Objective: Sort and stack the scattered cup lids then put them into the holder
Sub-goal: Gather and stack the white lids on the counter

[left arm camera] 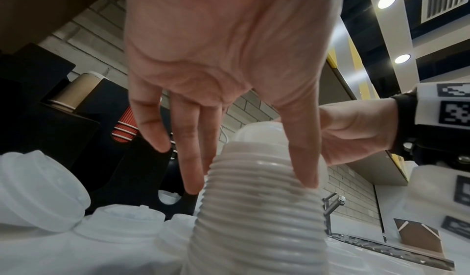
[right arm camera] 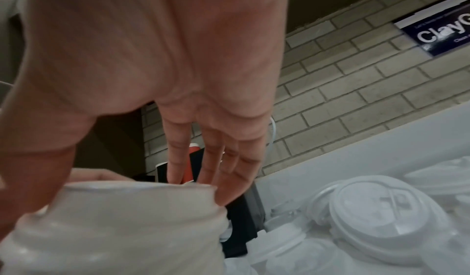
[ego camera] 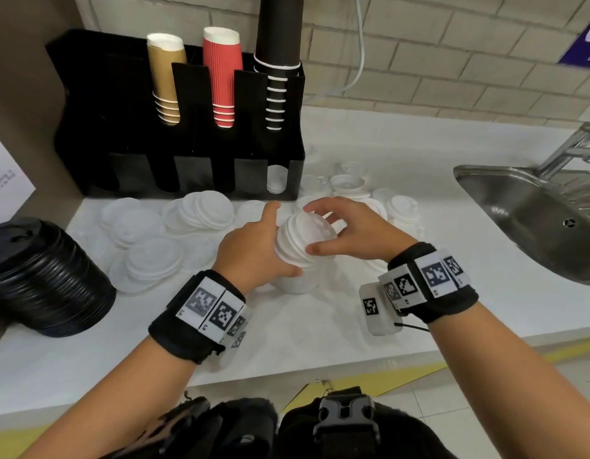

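Note:
A tall stack of white lids (ego camera: 295, 260) stands on the white counter in front of me. My left hand (ego camera: 283, 240) grips its left side, with the thumb low on the near side; in the left wrist view that hand (left arm camera: 249, 185) has thumb and fingers on opposite sides of the ribbed stack (left arm camera: 254, 229). My right hand (ego camera: 320, 226) curls over the top of the stack, thumb near and fingers far. In the right wrist view its fingertips (right arm camera: 223, 195) reach behind the stack's top rim (right arm camera: 114, 239). The black holder (ego camera: 121, 127) stands behind, at the back left.
The holder carries gold, red and black cup stacks; its right-hand lower slot (ego camera: 276, 180) shows white lids. Loose white lids (ego camera: 201, 210) and clear lids (ego camera: 148, 256) lie scattered on the counter. A black lid stack (ego camera: 45, 276) sits at left. A steel sink (ego camera: 535, 213) is at right.

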The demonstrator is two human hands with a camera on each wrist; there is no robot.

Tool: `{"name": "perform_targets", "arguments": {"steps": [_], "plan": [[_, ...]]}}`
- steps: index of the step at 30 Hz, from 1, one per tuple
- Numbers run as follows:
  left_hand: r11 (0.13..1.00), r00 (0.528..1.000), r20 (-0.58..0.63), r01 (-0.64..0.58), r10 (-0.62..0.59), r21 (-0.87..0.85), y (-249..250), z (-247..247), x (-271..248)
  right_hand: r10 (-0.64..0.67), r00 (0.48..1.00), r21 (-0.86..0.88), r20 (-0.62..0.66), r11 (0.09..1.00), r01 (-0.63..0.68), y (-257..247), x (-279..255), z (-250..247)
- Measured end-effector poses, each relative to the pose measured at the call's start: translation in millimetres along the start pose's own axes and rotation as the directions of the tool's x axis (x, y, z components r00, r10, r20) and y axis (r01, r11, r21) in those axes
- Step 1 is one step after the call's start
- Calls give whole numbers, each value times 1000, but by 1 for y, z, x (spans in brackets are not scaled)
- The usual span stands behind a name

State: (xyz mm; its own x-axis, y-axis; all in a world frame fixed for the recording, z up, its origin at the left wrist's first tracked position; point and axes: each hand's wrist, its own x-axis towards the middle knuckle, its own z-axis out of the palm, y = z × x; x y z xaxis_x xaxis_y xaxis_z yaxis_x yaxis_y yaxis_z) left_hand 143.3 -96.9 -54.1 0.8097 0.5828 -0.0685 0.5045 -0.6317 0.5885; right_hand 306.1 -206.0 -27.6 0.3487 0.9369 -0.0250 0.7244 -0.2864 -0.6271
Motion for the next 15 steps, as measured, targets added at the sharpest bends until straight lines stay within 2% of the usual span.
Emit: {"name": "perform_targets", "arguments": {"steps": [15], "plan": [[999,1000,-23,12,-14,-52,-6,1,3,-23,996,-294,90,954,49,-23,16,9]]}}
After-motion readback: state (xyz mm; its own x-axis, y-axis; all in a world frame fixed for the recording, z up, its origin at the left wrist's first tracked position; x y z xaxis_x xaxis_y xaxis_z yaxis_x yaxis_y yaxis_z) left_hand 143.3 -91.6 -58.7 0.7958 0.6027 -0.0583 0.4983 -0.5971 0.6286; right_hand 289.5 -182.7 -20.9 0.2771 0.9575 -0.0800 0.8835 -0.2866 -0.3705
